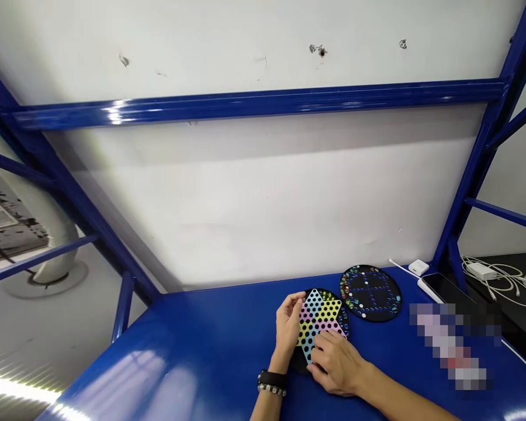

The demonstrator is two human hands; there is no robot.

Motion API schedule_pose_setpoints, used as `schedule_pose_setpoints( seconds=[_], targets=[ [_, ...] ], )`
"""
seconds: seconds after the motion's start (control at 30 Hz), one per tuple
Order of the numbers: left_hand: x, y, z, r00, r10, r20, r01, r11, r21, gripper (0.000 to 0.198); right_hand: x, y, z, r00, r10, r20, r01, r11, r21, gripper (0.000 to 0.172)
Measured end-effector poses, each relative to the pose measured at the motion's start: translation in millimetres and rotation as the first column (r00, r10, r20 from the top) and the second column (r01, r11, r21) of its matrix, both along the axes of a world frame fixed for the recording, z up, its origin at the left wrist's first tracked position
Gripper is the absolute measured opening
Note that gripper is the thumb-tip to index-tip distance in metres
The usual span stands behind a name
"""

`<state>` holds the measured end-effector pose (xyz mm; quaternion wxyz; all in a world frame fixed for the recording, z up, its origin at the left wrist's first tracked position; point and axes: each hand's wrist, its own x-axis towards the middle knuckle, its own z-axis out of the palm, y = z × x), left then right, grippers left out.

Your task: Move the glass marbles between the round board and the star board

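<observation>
Left hand point(288, 321) at left edge of a star-shaped piece point(323, 323), thumb and fingers drawn close together; cannot tell whether they pinch the edge. Right hand point(336, 363) over the star's lower right, fingers curled, thumb near the bottom tip; its underside is hidden, so grip there cannot be told. Star: blue, yellow and pink sections, rows of black holes; it overlies a round black board point(344, 320) near the front middle of the blue desk point(219, 345). Marbles show past the star's upper right edge. Left wrist carries a black band point(273, 379) and, just below it, a beaded bracelet point(272, 390). Second round board point(370, 294) lies just beyond, up and to the right, marbles mostly around its left side. Farther right: white adapter point(418, 268), dark phone point(447, 290), pale cable point(403, 266). Pixelated patch near the phone, contents unreadable. White wall point(267, 204) behind, crossed by a blue rail point(263, 105).
</observation>
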<state>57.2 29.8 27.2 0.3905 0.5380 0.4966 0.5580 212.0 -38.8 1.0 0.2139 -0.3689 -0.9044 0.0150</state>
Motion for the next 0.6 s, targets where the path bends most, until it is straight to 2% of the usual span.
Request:
schedule_pose_setpoints(
  seconds=[0.1,0.2,0.27,0.33,0.37,0.43,0.47,0.6],
  targets=[
    [-1,0,-0.4,1.0,0.013,-0.012,-0.013,1.0,0.001,0.038,5,7,5.9,0.988,-0.071,-0.139,0.069,0.997,-0.017,0.018],
    [-1,0,-1.3,1.0,0.021,-0.017,-0.021,1.0,-0.013,0.039,31,35,17.5,0.923,-0.297,-0.244,0.292,0.955,-0.058,0.014],
    [-1,-1,-1.9,1.0,0.014,-0.022,-0.015,1.0,-0.023,0.039,62,64,22.6,0.845,-0.489,-0.217,0.483,0.871,-0.086,0.017],
    [-1,-1,-2.1,1.0,-0.005,-0.023,0.004,0.999,-0.034,0.039,98,95,22.1,0.724,-0.68,-0.118,0.672,0.734,-0.104,0.025],
    [-1,-1,-1.9,1.0,-0.015,-0.02,0.014,0.999,-0.04,0.039,116,109,19.7,0.676,-0.736,-0.033,0.73,0.675,-0.112,0.029],
    [-1,-1,-0.9,1.0,-0.027,-0.012,0.027,0.998,-0.052,0.038,146,130,12.4,0.599,-0.791,0.127,0.8,0.587,-0.124,0.031],
    [-1,-1,-0.1,1.0,-0.029,-0.009,0.029,0.998,-0.057,0.038,158,137,8.4,0.588,-0.788,0.18,0.809,0.573,-0.134,0.031],
    [0,-3,2.4,0.999,-0.033,-0.009,0.032,0.998,-0.058,0.038,179,149,-4.0,0.6,-0.766,0.231,0.8,0.584,-0.141,0.028]
  ],
)
